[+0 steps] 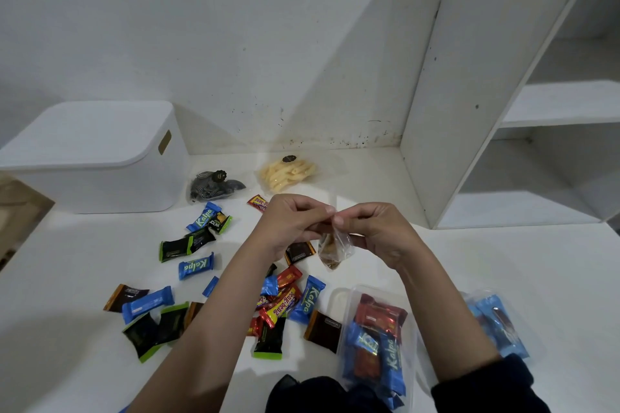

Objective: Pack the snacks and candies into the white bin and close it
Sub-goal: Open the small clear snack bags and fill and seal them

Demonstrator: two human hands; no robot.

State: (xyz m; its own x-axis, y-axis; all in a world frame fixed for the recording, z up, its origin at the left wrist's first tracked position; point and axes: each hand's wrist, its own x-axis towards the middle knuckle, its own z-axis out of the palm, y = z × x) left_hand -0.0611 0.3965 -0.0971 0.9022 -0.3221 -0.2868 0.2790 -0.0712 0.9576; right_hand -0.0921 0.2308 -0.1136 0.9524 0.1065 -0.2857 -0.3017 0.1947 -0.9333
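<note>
The white bin (pixel 100 157) stands at the back left with its lid on. Both hands are raised over the middle of the table. My left hand (pixel 292 223) and my right hand (pixel 372 231) pinch the top of a small clear bag of brown snacks (pixel 333 248) that hangs between them. Several wrapped candies (pixel 198 266) in blue, red, black and green lie scattered on the white table (pixel 67 261). A clear bag of yellow sticks (pixel 288 173) and a clear bag of dark sweets (pixel 213 184) lie near the back wall.
A clear bag filled with red and blue candies (pixel 375 339) lies at the front, under my right forearm. Another clear pack with blue candies (pixel 500 325) lies to the right. White shelving (pixel 496 111) rises at the right.
</note>
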